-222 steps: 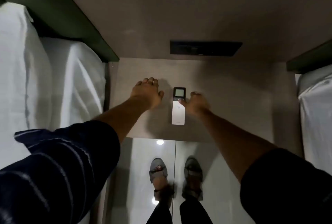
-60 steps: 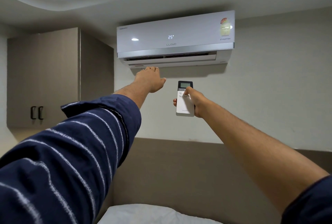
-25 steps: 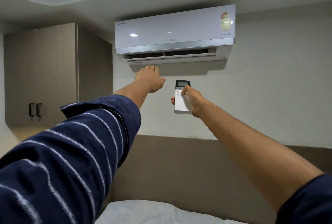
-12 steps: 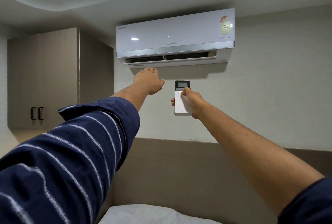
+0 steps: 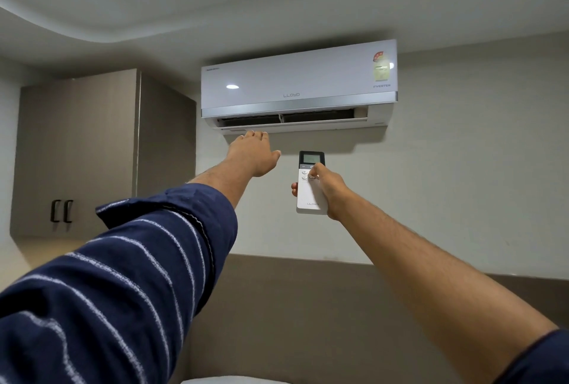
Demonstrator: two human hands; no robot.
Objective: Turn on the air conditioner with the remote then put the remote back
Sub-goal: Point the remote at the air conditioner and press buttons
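Right hand (image 5: pixel 331 191) wraps the slim white plastic remote with dark screen (image 5: pixel 311 183), thumb on its buttons, aimed up at the glossy white rectangular wall air conditioner (image 5: pixel 298 84). Left hand (image 5: pixel 254 154) flat, fingers extended together, empty, below its vent.

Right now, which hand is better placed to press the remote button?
The right hand: it already holds the remote with its thumb on the buttons. The left hand is open and empty, raised toward the air conditioner.
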